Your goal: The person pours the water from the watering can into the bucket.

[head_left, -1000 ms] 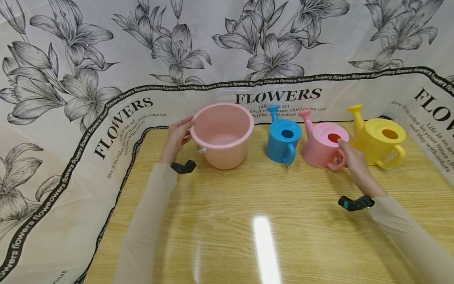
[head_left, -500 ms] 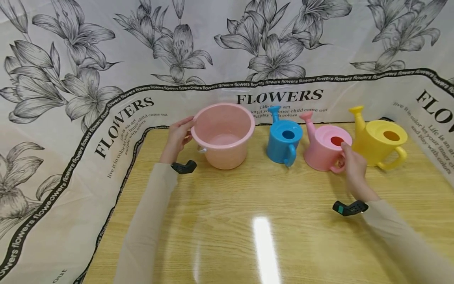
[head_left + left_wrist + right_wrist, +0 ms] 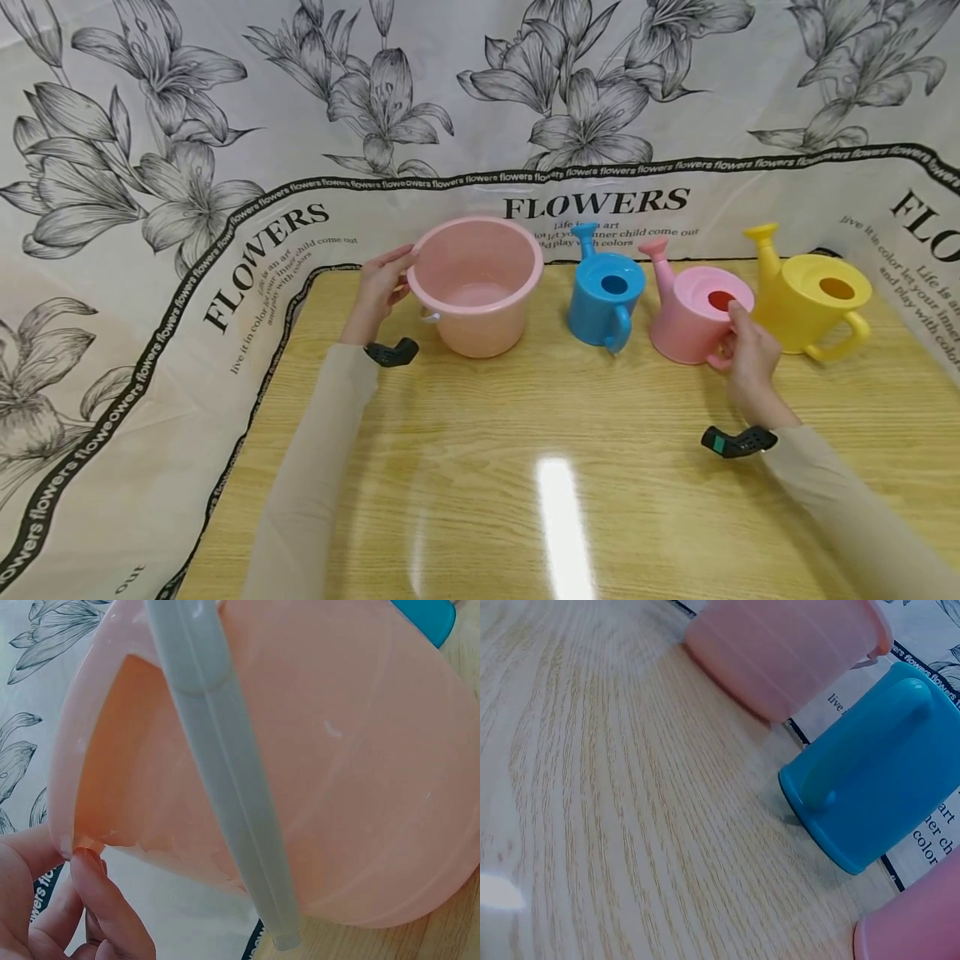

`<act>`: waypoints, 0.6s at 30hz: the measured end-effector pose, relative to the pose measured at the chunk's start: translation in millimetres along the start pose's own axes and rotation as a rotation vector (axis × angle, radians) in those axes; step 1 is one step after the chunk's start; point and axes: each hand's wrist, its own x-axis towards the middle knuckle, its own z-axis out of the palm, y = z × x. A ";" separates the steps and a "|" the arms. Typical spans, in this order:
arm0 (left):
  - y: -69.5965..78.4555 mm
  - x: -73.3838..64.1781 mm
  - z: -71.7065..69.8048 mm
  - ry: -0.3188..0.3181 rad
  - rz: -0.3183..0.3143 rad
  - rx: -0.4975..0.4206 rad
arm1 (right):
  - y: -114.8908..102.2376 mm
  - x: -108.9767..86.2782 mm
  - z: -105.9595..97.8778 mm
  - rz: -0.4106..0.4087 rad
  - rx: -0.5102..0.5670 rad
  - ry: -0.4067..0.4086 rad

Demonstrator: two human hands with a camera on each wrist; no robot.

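1. The left hand (image 3: 380,287) pinches the rim of the pink bucket (image 3: 483,329), the edge caught between thumb and finger. The bucket stands upright just right of those fingers, its wide mouth facing up.
2. A pale carrying bar (image 3: 225,757) slants down the bucket's side, right of the left fingertips and apart from them (it looms large in the left wrist view).
3. The right hand (image 3: 753,354) grips the pink watering can (image 3: 678,325) at its handle, thumb uppermost; how the lower fingers lie cannot be told. The can is upright, immediately left of these fingers; whether its base touches the wooden table (image 3: 465,467) is hard to tell.
4. The red opening (image 3: 722,300) in its top lies just beyond the right thumb, and the flared spout (image 3: 660,258) leans away from the fingers, farther left.
5. Between the two hands, nearer the right fingers, is the blue watering can (image 3: 592,312).
6. The yellow watering can (image 3: 798,312) stands just behind and to the right of the right fingers.
7. Beyond all the fingers rises a white flower-printed cloth (image 3: 420,200).
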 end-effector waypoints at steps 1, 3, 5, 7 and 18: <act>0.3 -0.2 0.1 -0.001 -0.001 0.004 | 0.2 0.4 0.1 0.007 0.017 0.014; 0.7 -0.8 0.6 0.000 0.000 0.005 | 0.6 0.9 0.8 0.016 0.044 0.039; 0.9 -1.3 0.9 -0.001 0.005 0.007 | 1.3 1.6 2.0 0.010 0.061 0.064; 1.2 -1.5 1.1 -0.001 0.010 0.006 | 1.8 1.9 3.2 -0.001 0.061 0.083; 0.7 -0.9 1.5 0.002 0.022 -0.011 | 0.1 8.2 3.4 0.008 0.085 0.142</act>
